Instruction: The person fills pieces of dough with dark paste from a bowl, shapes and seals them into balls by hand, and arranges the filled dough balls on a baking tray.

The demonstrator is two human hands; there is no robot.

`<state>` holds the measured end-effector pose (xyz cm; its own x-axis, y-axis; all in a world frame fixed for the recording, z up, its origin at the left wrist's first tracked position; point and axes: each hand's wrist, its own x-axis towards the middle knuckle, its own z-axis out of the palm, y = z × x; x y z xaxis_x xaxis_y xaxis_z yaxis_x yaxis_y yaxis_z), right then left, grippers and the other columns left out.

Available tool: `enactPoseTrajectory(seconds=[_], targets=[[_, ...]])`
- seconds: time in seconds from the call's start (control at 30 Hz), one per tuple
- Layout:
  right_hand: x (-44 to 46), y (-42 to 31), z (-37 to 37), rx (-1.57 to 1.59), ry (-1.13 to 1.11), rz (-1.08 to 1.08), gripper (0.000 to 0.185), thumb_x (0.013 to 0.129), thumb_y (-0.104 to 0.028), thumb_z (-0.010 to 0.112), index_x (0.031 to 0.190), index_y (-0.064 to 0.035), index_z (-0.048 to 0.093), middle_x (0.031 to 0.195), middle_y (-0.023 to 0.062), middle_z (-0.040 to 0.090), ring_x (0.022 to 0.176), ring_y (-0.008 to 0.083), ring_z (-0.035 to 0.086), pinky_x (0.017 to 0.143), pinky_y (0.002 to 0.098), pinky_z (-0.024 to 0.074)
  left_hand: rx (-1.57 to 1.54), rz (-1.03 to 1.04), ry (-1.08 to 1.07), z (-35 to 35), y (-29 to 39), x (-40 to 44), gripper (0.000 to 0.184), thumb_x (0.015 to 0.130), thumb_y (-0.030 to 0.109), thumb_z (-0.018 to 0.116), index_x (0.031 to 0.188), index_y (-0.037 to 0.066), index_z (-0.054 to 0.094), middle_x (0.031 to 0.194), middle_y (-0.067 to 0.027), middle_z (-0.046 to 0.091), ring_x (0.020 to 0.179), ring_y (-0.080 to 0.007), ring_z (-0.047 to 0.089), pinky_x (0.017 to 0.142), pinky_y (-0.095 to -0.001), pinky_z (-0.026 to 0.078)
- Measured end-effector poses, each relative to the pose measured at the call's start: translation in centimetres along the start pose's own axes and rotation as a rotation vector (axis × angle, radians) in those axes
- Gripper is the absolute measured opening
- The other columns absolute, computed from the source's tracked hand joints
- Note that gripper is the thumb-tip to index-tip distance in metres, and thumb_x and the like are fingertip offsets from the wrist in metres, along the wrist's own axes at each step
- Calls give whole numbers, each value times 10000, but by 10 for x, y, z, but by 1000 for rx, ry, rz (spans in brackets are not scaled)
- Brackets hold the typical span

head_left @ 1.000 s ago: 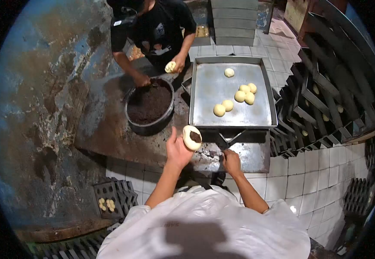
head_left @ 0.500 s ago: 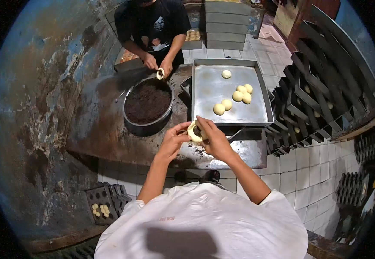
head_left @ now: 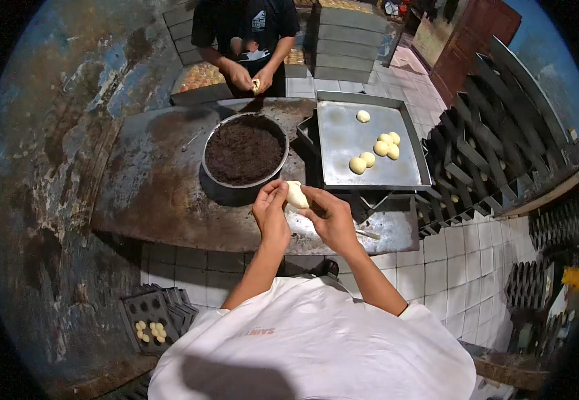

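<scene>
Centrally in head view, L hand (head_left: pixel 273 212) & R hand (head_left: pixel 333 215) are raised over the near part of the counter (head_left: pixel 156 193). Fingers, both hands: grasping one pale dough pc (head_left: pixel 296 195), pinched btwn L & R fingertips. Dough pc location: above counter, btwn bowl (head_left: pixel 244 187) (far L) and tray (head_left: pixel 343 140) (far R).

Bowl: round, metal rim, holds dark crumbly mass (head_left: pixel 246 150). Tray: rectangular, raised side walls, carries 7 dough balls (head_left: pixel 387 145), i.e. one alone near far edge, a cluster of 4, a pair nearer. Thin tool (head_left: pixel 369 235) lies on counter just beside R hand; type cannot be told.

Opp. side of counter: co-worker (head_left: pixel 249 33), black shirt, both hands together at a small dough pc.

R side: stacked dark trays (head_left: pixel 489 153), angled, some w/ pale balls. Lower L, below counter level: dark mould tray (head_left: pixel 129 320) w/ round recesses & small pale pcs.
</scene>
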<state>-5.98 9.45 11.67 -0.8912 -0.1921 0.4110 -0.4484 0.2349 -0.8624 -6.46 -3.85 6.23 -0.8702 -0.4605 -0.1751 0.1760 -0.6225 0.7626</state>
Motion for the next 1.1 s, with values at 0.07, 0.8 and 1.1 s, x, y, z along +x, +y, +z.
enactPoseTrajectory(seconds=[0.07,0.8,1.1], targets=[[-1,4,3,-118,-70,69,297,848,-52,751,1142,-18,728,982,146,748,859,238,717,742,316,548,-23,-52,-52,-4,8,-3,172,979,152,684,1082,17,661,1115,-105,713,973,-150,668,880,-275,520],[3,-25,56,-304,155,-32,149,836,-47,763,964,14,720,926,71,667,820,148,655,722,274,524,-102,-5,-428,-34,49,-5,204,1031,138,569,1081,-34,667,1220,-166,673,1125,-215,648,992,-345,502],[-2,-11,49,71,131,308,252,841,-36,767,1081,30,728,875,55,718,759,101,653,704,253,527,-64,-297,-327,-43,44,-2,251,1011,172,589,1157,-25,646,1210,-122,655,1093,-205,650,969,-337,515]])
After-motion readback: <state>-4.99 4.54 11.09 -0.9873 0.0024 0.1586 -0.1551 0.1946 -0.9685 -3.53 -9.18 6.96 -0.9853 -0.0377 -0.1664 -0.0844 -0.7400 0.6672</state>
